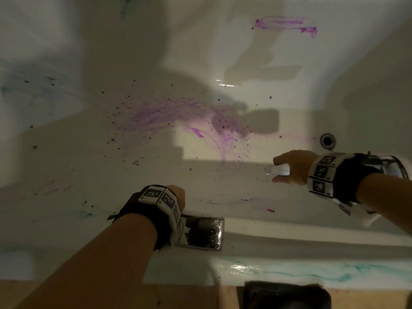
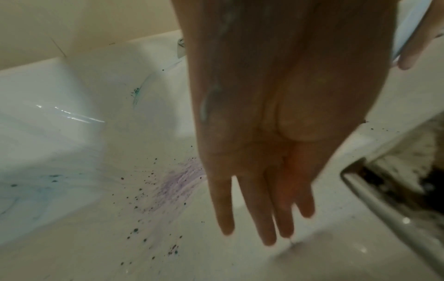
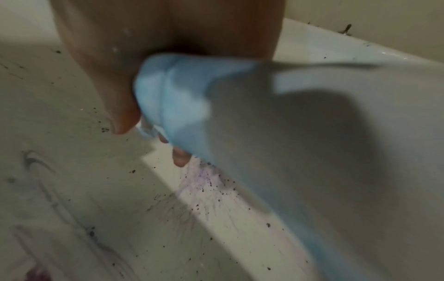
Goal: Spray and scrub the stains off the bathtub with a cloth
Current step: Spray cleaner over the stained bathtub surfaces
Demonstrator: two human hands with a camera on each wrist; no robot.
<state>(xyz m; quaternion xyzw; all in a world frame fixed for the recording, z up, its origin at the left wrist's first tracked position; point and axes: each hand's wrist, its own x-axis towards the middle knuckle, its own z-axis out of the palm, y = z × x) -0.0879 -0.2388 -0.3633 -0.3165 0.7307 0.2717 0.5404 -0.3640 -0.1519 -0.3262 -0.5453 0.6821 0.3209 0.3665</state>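
Note:
The white bathtub carries a wide purple smear with dark specks across its floor, also seen in the wrist views. A second purple streak marks the far wall. My right hand grips a white spray bottle over the tub's right part, nozzle pointing left toward the smear; up close the bottle fills the view beneath my hand. My left hand hangs over the near wall with its fingers straight, holding nothing. No cloth is in view.
A chrome grab handle sits on the near wall just right of my left wrist. A round chrome fitting lies at the right end. Teal stains run along the near rim; bluish smears cover the left slope.

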